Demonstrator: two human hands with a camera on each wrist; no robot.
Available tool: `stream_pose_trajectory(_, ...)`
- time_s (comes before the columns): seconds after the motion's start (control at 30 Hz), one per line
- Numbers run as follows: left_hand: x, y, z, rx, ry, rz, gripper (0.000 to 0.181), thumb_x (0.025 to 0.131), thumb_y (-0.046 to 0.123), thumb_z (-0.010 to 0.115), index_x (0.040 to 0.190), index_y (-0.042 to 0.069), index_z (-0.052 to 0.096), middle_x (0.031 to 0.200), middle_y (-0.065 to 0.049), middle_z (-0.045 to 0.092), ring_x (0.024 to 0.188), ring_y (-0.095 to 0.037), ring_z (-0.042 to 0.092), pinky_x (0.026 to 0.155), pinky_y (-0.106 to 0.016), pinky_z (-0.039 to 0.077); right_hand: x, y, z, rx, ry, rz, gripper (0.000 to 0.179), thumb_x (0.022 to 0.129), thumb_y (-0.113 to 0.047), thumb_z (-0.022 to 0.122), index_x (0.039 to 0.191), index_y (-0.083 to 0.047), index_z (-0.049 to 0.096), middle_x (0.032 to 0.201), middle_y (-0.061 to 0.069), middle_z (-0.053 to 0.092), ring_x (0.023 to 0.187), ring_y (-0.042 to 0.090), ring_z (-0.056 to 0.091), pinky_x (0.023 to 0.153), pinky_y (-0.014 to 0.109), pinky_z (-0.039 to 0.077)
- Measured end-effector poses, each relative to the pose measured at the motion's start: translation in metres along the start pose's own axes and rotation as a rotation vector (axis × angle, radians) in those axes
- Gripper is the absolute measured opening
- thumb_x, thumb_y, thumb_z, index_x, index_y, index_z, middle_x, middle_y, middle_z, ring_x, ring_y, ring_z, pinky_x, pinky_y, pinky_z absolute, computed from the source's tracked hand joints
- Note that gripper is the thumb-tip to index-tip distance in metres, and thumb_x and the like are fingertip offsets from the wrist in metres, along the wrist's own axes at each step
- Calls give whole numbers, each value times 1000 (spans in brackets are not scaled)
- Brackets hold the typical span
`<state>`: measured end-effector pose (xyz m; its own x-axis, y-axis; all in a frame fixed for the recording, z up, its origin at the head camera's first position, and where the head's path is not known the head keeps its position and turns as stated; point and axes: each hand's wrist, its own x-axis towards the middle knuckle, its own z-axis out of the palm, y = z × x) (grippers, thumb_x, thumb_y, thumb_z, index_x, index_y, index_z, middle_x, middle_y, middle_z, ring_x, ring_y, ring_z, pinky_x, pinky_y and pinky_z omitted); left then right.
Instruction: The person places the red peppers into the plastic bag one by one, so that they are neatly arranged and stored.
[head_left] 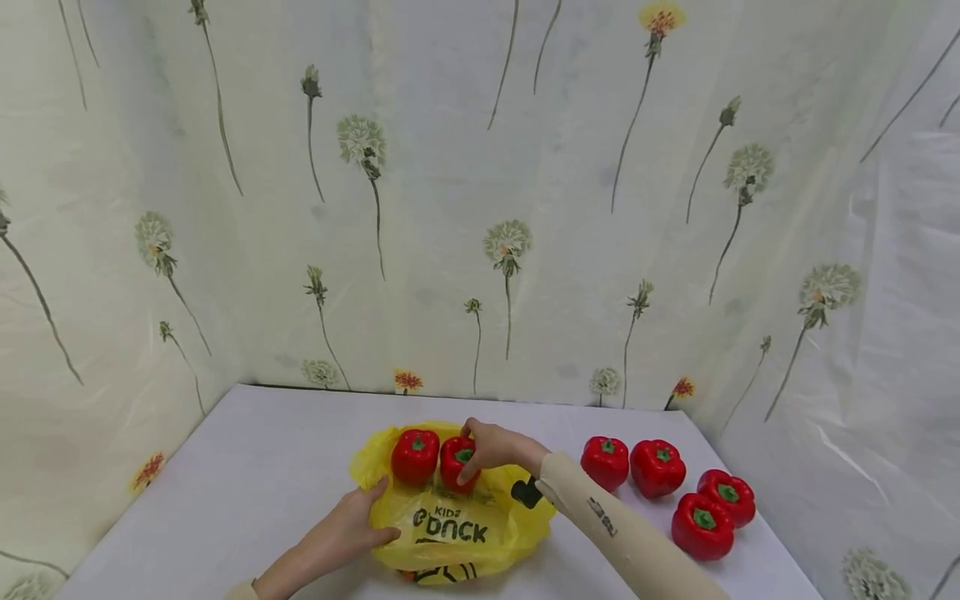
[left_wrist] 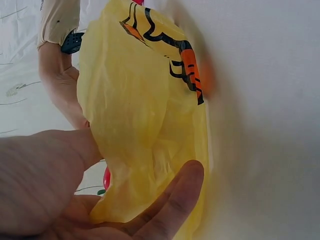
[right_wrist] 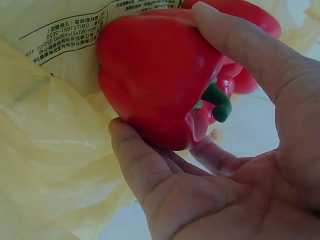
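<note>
A yellow plastic bag [head_left: 517,529] with black lettering lies spread on the table, its mouth open. My left hand [head_left: 347,525] holds the bag's left edge, the plastic passing between thumb and fingers in the left wrist view. Thumb and fingers of my right hand [head_left: 497,447] grip a red bell pepper [right_wrist: 150,70] by its sides, its green stem towards the palm. That pepper is over the bag's printed inner side. Just left of it, another red bell pepper [head_left: 415,457] sits in the bag, stem up.
On the right side of the white table [head_left: 247,483] stand several more red bell peppers, among them a front one [head_left: 702,527] and a back one [head_left: 604,462]. A curtain [head_left: 435,192] with dandelion prints hangs behind and along both sides.
</note>
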<state>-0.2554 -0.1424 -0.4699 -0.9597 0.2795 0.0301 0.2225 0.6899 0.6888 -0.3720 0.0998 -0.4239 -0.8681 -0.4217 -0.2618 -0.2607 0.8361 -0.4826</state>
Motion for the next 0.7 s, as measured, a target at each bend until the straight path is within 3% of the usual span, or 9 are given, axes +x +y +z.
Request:
stream_pose_trajectory(0.07, 0, 0, 0, 1, -3, -5, 79, 77, 21, 80, 136, -16, 42, 140, -34, 44, 123, -39, 51, 83, -44, 52, 0, -1, 0, -10, -6, 5, 65, 72, -29, 85, 122, -9, 49, 112, 7, 62, 100, 21, 58, 92, 44, 49)
stream_pose_trajectory(0.23, 1, 0, 1, 3, -1, -7, 78, 77, 21, 80, 135, -16, 43, 139, -34, 46, 128, -45, 46, 98, -56, 44, 0, -4, -4, -42, -21, 23, 68, 72, -31, 85, 126, -8, 50, 119, 7, 61, 107, 22, 57, 96, 46, 47)
stream_pose_trajectory(0.43, 1, 1, 1, 6, -1, -14, 77, 77, 20, 80, 134, -16, 44, 138, -34, 46, 129, -47, 44, 101, -58, 41, 0, -3, -5, -50, -26, 49, 72, 73, -33, 84, 131, -7, 51, 127, 9, 59, 113, 24, 56, 100, 48, 46)
stream_pose_trajectory(0.7, 1, 1, 1, 9, 6, -18, 77, 77, 21, 81, 134, -16, 45, 137, -34, 48, 128, -47, 45, 101, -58, 41, 0, -1, -3, -59, 6, 25, 69, 73, -31, 84, 129, -6, 53, 121, 8, 60, 105, 22, 57, 96, 45, 48)
